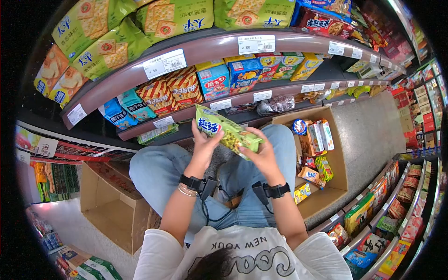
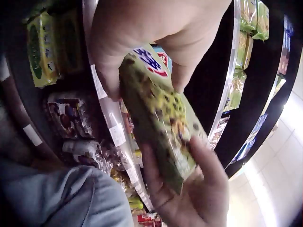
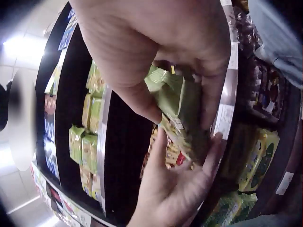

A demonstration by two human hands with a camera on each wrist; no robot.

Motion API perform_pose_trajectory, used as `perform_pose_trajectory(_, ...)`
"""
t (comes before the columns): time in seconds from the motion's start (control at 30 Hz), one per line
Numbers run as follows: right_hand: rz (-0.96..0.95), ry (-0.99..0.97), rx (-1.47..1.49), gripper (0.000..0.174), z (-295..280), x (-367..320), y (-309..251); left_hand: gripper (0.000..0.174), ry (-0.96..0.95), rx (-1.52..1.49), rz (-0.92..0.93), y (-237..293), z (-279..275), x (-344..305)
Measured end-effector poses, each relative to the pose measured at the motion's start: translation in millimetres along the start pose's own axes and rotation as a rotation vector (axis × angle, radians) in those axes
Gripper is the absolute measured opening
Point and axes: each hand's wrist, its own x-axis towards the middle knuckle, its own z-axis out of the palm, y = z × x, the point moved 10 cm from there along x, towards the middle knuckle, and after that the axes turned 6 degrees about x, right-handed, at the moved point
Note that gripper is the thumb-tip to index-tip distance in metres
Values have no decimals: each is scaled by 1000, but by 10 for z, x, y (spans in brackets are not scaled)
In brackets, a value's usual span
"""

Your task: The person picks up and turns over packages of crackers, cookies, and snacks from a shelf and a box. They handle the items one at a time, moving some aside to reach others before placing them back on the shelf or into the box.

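Observation:
A green cookie pack [image 1: 229, 137] with blue lettering is held over the lap, tilted across between both hands. My left hand [image 1: 204, 145] grips its lettered end, thumb on the upper face. At the other end, my right hand [image 1: 264, 155] pinches the crimped wrapper between thumb and fingers. The left wrist view has the left hand [image 2: 156, 28] curled around the pack [image 2: 163, 111] from above, its brown cookie-patterned face showing. From the right wrist, the right hand [image 3: 156, 42] covers part of the pack's folded end [image 3: 175, 97].
Ahead stand shelves with green cracker packs [image 1: 175, 16], small snack boxes [image 1: 214, 81] and price tags [image 1: 164, 64]. A cardboard box [image 1: 339, 175] holding several snack packs sits beside the right knee. Another cardboard box [image 1: 109, 198] is at the left. More snack racks [image 1: 373, 205] line the right.

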Motion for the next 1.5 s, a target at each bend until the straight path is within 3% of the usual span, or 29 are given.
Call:
perform_pose_trajectory(0.07, -95, -31, -102, 56, 222, 2, -40, 106, -99, 56, 77, -97, 57, 26)
perform_pose_trajectory(0.2, -199, -53, -354, 58, 522, -40, -232, 96, -255, 6, -17, -155, 196, -88)
perform_pose_trajectory(0.27, -309, -67, -443, 59, 622, -61, -317, 78, -305, -52, -33, -161, 203, -103)
perform_pose_trajectory(0.3, -222, -125, -421, 60, 648, -55, -234, 70, -330, -82, -40, -162, 202, -110)
perform_pose_trajectory(0.4, -353, -220, -565, 62, 767, -144, -239, 68, -351, -119, -204, -273, 163, -128)
perform_pose_trajectory(0.43, -358, -236, -552, 63, 777, -162, -238, 56, -341, -129, -236, -257, 162, -143)
perform_pose_trajectory(0.57, -407, -289, -510, 64, 748, -205, -319, 63, -370, -88, -202, -119, 203, -164)
perform_pose_trajectory(0.7, -88, -141, -70, 49, 276, -27, -129, 71, -405, 7, -215, -141, 277, -211)
perform_pose_trajectory(0.83, -78, 257, -244, 51, -235, 66, -164, 69, -500, -70, -281, -270, 353, -194)
perform_pose_trajectory(0.97, 177, 166, 336, 48, -240, 165, 127, 66, -529, 15, -301, -212, 411, -287)
perform_pose_trajectory(1.1, 208, 259, 413, 37, -384, 121, 180, 60, -535, 232, -223, -218, 369, -234)
perform_pose_trajectory(1.2, 184, 307, 440, 33, -529, 63, 172, 54, -376, 303, -333, -351, 122, -95)
perform_pose_trajectory(1.3, 177, 342, 470, 28, -624, 18, 202, 53, -335, 328, -348, -365, 43, -67)
perform_pose_trajectory(1.4, 164, 335, 460, 27, -622, 18, 147, 54, -346, 348, -336, -361, 48, -68)
perform_pose_trajectory(1.5, 156, 310, 409, 36, -667, 30, 204, 54, -352, 368, -341, -334, 64, -89)
